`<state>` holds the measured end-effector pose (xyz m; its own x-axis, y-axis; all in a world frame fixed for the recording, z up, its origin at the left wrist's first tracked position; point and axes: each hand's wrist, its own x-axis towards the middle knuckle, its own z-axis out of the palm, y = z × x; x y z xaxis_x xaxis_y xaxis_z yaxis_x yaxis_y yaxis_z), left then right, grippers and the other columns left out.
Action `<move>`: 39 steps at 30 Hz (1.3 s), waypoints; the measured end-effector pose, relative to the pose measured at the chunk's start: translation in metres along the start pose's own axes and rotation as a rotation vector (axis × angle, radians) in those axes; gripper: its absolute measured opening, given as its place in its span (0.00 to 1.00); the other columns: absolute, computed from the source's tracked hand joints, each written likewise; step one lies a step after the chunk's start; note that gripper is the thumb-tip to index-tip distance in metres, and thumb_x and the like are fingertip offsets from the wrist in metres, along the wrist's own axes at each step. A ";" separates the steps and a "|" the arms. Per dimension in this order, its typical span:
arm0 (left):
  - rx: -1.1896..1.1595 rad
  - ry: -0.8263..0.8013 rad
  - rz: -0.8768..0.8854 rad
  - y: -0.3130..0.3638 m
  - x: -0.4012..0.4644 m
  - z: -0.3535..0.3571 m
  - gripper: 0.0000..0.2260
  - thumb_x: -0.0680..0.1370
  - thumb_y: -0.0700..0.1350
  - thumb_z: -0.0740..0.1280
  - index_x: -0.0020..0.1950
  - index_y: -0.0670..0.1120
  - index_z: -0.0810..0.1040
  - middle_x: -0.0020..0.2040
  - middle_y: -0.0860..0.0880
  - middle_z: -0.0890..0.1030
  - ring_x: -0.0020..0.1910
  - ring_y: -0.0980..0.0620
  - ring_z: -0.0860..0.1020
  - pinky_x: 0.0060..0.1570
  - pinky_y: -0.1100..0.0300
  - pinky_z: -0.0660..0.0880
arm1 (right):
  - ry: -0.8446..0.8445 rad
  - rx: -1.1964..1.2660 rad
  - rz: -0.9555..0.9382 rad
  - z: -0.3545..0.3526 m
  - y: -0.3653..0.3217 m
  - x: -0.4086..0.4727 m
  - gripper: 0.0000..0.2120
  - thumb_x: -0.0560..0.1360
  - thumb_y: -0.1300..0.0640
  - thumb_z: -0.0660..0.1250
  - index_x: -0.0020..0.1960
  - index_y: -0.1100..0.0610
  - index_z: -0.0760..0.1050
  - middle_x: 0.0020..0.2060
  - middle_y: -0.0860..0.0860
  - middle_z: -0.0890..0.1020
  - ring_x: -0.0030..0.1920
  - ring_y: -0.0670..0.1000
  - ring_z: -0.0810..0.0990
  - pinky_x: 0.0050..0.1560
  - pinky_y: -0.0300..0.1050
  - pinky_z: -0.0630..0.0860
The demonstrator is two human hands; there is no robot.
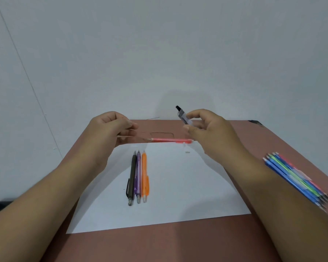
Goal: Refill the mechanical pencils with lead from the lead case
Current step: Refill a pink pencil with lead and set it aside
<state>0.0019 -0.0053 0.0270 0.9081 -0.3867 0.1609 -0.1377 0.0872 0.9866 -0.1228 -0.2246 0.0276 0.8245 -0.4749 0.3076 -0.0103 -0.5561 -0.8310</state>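
A thin lead (153, 118) is pinched between the curled fingers of the left hand (113, 127), its free end pointing right above the far edge of the table (159, 244). The lead case (183, 117), clear with a black cap at its upper end, is gripped by the thumb and curled fingers of the right hand (209, 130) and tilted up to the left. Below and between the hands, a red mechanical pencil (169, 140) lies crosswise at the far edge of a white sheet of paper (178, 195), tip to the left; 2 small white pieces (186, 147) lie just near its right end. On the sheet's left part, 3 mechanical pencils lie side by side, tips far: black (132, 178), purple (138, 176) and orange (145, 176). A bundle of blue, green and pink pencils (295, 179) lies at the right on the table, partly blurred.
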 end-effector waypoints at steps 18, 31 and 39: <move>0.096 0.040 0.015 -0.007 0.004 0.005 0.06 0.79 0.38 0.66 0.46 0.35 0.79 0.42 0.45 0.86 0.40 0.51 0.82 0.43 0.54 0.79 | -0.182 0.458 0.080 0.008 -0.010 -0.007 0.19 0.77 0.65 0.72 0.65 0.51 0.77 0.48 0.53 0.87 0.48 0.54 0.87 0.53 0.49 0.83; 0.236 0.062 0.060 -0.011 0.006 0.005 0.04 0.77 0.40 0.70 0.45 0.39 0.81 0.46 0.43 0.85 0.40 0.53 0.82 0.40 0.58 0.81 | -0.297 0.295 0.058 0.007 -0.017 -0.015 0.21 0.75 0.64 0.75 0.62 0.45 0.80 0.40 0.55 0.83 0.42 0.56 0.86 0.47 0.51 0.85; 0.305 0.048 0.097 -0.014 0.004 0.005 0.04 0.77 0.42 0.71 0.43 0.43 0.82 0.44 0.43 0.84 0.39 0.55 0.81 0.40 0.60 0.79 | -0.513 -0.104 -0.035 0.004 -0.022 -0.020 0.22 0.73 0.55 0.77 0.61 0.34 0.80 0.42 0.48 0.84 0.40 0.47 0.84 0.47 0.44 0.81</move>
<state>0.0056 -0.0130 0.0137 0.9016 -0.3455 0.2603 -0.3301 -0.1605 0.9302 -0.1365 -0.2000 0.0379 0.9962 -0.0738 0.0462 -0.0121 -0.6429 -0.7658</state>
